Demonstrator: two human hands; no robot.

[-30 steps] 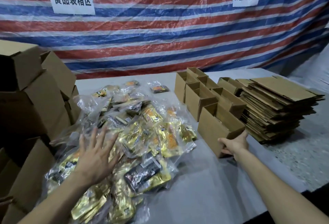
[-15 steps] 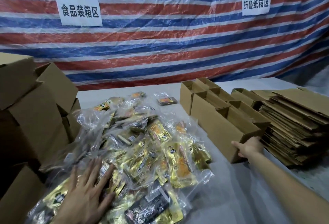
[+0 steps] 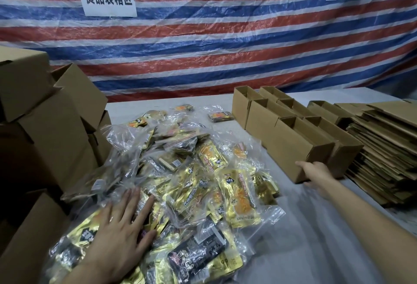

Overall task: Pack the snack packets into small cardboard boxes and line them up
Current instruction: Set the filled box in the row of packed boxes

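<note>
A heap of snack packets (image 3: 180, 177), gold and black foil inside clear bags, covers the middle of the white table. My left hand (image 3: 119, 236) lies flat on the near part of the heap with its fingers spread. Several small open cardboard boxes (image 3: 270, 112) stand in a row at the right. My right hand (image 3: 314, 172) grips the near end of the closest open box (image 3: 295, 146), fingers curled over its bottom corner.
Larger cardboard boxes (image 3: 42, 125) are piled at the left, close to the heap. A thick stack of flattened cartons (image 3: 383, 155) lies at the far right. A striped tarp with two paper signs hangs behind the white table (image 3: 304, 238).
My left hand has slid nearer over the packets. The right hand keeps its grip on the closest box. The view has shifted closer and lower.
</note>
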